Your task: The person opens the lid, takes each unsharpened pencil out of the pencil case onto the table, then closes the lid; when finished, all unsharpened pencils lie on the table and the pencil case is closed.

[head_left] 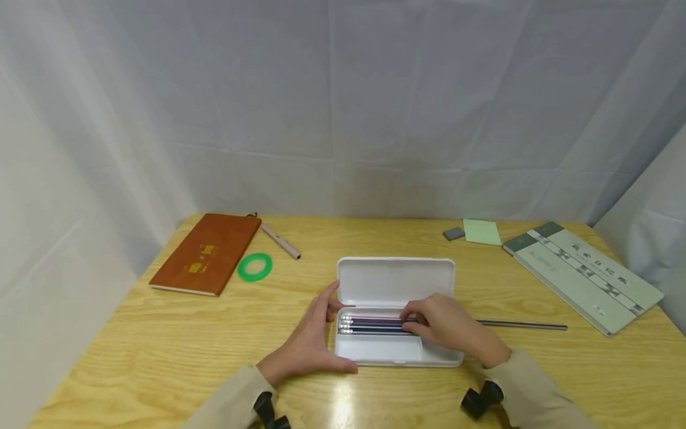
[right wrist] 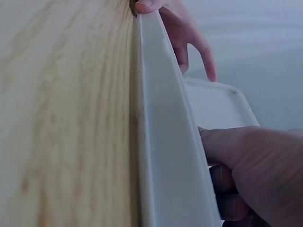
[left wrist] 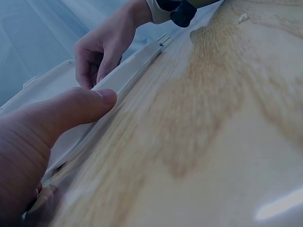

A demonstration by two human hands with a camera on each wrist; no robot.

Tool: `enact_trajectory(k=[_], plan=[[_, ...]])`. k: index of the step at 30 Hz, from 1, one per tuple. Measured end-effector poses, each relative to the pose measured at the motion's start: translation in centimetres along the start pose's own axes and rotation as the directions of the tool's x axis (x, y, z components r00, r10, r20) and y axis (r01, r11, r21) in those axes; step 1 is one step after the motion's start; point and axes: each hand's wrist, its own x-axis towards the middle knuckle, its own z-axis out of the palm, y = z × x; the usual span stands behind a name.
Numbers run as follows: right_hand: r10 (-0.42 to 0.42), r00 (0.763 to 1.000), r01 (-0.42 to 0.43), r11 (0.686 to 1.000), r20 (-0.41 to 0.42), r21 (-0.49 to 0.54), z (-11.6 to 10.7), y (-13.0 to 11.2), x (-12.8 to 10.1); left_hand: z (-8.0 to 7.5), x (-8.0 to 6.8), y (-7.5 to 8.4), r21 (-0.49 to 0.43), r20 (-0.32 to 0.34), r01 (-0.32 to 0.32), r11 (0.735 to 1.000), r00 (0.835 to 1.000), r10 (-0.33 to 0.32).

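Note:
An open white pencil case [head_left: 396,283] lies on the table, its lid raised at the back. Several dark pencils [head_left: 375,325] with erasers at their left ends lie side by side in its rear compartment. My left hand [head_left: 308,351] grips the left end of the case, thumb along the front wall, fingers by the hinge and lid. In the right wrist view its thumb [right wrist: 150,4] presses on the case's corner. My right hand [head_left: 447,322] reaches into the case with curled fingers, pinching at the pencils; its fingertips cover their right ends.
More pencils [head_left: 527,325] lie on the table right of the case. A brown notebook [head_left: 206,253], a green tape roll [head_left: 255,267] and a pen [head_left: 281,241] are at left. A grey eraser [head_left: 454,233], sticky notes [head_left: 482,232] and a pale green book [head_left: 584,274] lie at back right.

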Motion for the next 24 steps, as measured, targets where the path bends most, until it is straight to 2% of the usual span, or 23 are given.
enact_trajectory(k=[11, 16, 20, 24], plan=[[0.013, 1.000, -0.014, 0.998, -0.016, -0.055, 0.5, -0.2, 0.1, -0.1, 0.0, 0.1, 0.002, 0.003, -0.026, 1.000, 1.000, 0.026], [0.029, 0.999, -0.031, 0.997, -0.028, -0.064, 0.3, -0.4, 0.1, -0.1, 0.1, 0.3, 0.001, 0.010, -0.011, 1.000, 1.000, 0.011], [0.048, 0.998, -0.050, 0.998, -0.048, -0.028, 0.1, -0.7, -0.1, -0.1, 0.0, 0.2, -0.007, 0.013, 0.002, 1.000, 1.000, -0.002], [0.088, 0.994, -0.086, 0.996, -0.060, 0.033, -0.7, -0.2, -1.4, 0.0, -0.1, 0.1, -0.009, 0.007, -0.018, 1.000, 1.000, 0.018]])
